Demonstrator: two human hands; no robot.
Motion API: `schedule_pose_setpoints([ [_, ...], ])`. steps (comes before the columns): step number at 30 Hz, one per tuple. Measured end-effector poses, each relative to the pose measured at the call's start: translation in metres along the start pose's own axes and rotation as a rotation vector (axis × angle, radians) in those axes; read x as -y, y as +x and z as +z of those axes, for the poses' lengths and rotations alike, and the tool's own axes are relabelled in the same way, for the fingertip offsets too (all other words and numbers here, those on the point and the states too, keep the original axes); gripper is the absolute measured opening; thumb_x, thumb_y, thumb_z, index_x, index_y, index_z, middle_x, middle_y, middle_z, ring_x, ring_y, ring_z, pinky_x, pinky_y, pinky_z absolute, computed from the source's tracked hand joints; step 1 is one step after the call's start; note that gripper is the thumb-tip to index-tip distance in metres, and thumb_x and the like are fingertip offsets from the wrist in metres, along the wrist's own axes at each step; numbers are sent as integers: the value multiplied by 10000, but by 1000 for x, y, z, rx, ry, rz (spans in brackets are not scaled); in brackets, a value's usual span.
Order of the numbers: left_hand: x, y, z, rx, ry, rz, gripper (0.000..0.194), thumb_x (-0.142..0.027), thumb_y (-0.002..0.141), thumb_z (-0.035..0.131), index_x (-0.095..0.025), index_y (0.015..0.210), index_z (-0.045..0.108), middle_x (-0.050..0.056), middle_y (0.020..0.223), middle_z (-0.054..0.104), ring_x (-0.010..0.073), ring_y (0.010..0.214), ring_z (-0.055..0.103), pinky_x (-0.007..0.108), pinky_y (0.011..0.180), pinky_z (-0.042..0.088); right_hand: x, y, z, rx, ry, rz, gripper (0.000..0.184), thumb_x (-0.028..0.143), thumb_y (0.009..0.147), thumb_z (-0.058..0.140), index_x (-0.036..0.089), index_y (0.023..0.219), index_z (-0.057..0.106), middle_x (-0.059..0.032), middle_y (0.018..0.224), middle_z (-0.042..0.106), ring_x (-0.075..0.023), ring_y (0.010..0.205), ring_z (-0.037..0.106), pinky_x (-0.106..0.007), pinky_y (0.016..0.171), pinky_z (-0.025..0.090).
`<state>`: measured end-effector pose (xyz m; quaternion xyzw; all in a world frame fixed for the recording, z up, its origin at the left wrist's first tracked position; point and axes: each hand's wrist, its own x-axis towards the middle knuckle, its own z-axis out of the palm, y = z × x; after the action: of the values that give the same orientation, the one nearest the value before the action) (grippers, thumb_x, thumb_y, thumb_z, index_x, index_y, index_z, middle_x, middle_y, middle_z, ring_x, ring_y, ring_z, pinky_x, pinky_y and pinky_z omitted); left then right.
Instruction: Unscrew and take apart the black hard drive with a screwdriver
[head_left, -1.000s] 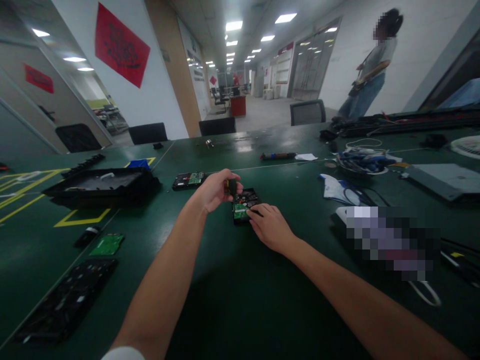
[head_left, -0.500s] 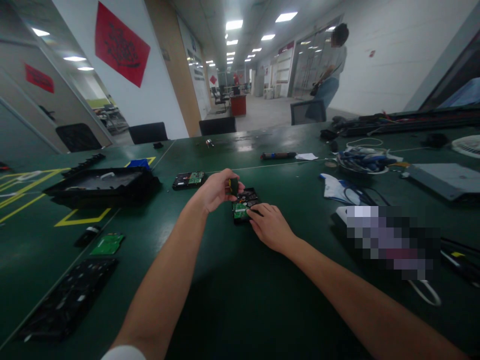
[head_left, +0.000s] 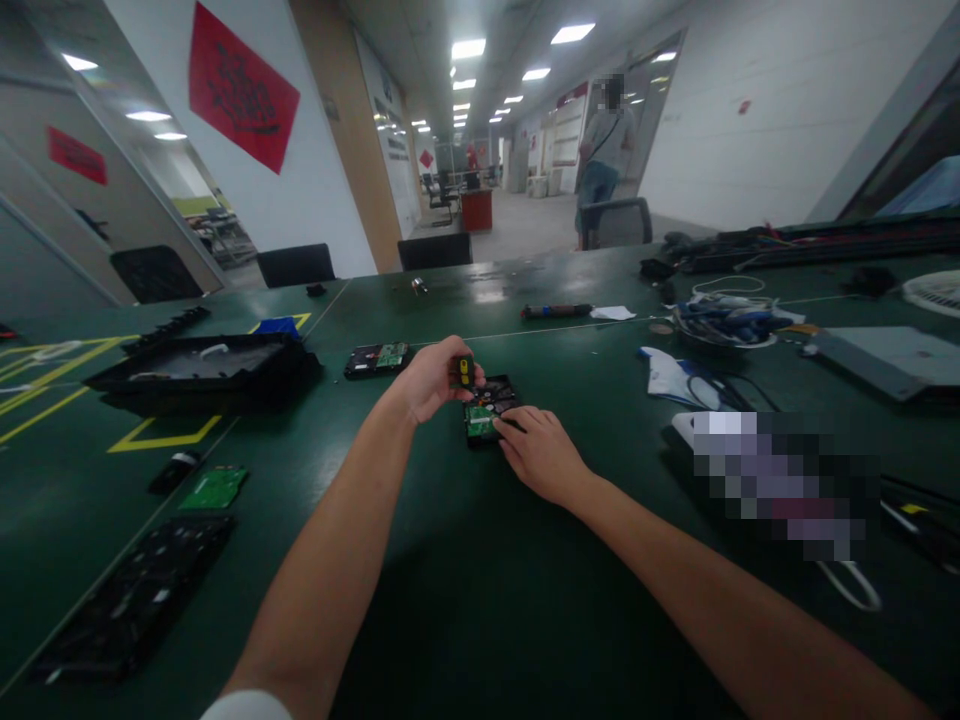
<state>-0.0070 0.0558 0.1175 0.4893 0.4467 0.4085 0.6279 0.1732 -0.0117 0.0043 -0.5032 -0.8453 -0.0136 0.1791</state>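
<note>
A hard drive [head_left: 480, 420] with a green circuit board on its near half lies on the table in front of me. My left hand [head_left: 441, 382] is closed around a short screwdriver [head_left: 466, 372] with a black and yellow handle, held over the drive's far left part. The screwdriver's tip is too small to make out. At the drive's near right side, my right hand [head_left: 541, 450] grips its edge, thumb and fingertips touching the board end. Farther left sits a second hard drive [head_left: 376, 359], also with green board showing.
To the left are a black plastic tray [head_left: 217, 362], a loose green circuit board [head_left: 215, 487] and a black panel [head_left: 139, 598]. On the right lie a cable bundle [head_left: 727, 320], a grey metal box [head_left: 892, 360] and a pen-shaped tool [head_left: 556, 311]. A person [head_left: 606, 150] stands beyond the table.
The screwdriver handle has turned in my left hand, so more yellow shows. My right hand and the hard drive stay in place. The person in the background has moved left.
</note>
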Motion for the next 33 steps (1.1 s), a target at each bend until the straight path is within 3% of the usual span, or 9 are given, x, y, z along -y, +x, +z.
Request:
schedule_pose_setpoints([
  [5,1,2,-3,-106,98,110,128,-261,757,616,-146,757,672,41,725,623,143,617,573,237,473,455,1,0,-3,26,4,15,386,227,1048,508,130,1387,663,-169,1390,653,-321,1286,562,-486,1047,456],
  [11,1,-1,-2,14,23,9,130,-283,756,621,-159,789,642,71,729,664,176,657,626,241,480,454,1,0,-2,5,5,4,373,222,1040,514,160,1370,676,-163,1376,660,-316,1269,567,-487,1026,462],
  [14,1,-1,0,-52,46,72,103,-266,754,614,-164,748,623,70,735,659,178,676,625,262,526,505,0,0,-1,-2,8,7,368,225,1037,522,167,1362,683,-159,1365,663,-309,1259,571,-474,1022,457],
  [18,0,-1,0,-114,123,163,126,-264,751,601,-157,728,662,56,737,631,167,670,597,241,492,465,0,0,0,-10,8,5,373,224,1035,522,169,1368,682,-161,1366,663,-307,1261,567,-469,1023,450],
  [26,-1,-2,0,35,-2,-4,118,-289,775,599,-173,797,607,80,735,676,186,672,638,251,505,497,0,-1,0,-7,0,0,370,217,1039,520,150,1365,680,-162,1374,663,-316,1275,565,-479,1029,454],
  [29,1,1,-2,0,39,37,127,-294,779,589,-169,780,615,84,750,678,189,684,643,265,530,522,0,0,-1,-2,1,4,372,221,1042,517,155,1370,679,-161,1372,665,-314,1270,569,-482,1031,458],
  [33,2,4,-6,-72,234,146,203,-308,795,580,-150,764,704,79,784,660,158,673,603,226,496,451,1,0,-2,14,-5,11,387,224,1050,502,141,1390,668,-164,1389,656,-316,1287,564,-480,1041,455],
])
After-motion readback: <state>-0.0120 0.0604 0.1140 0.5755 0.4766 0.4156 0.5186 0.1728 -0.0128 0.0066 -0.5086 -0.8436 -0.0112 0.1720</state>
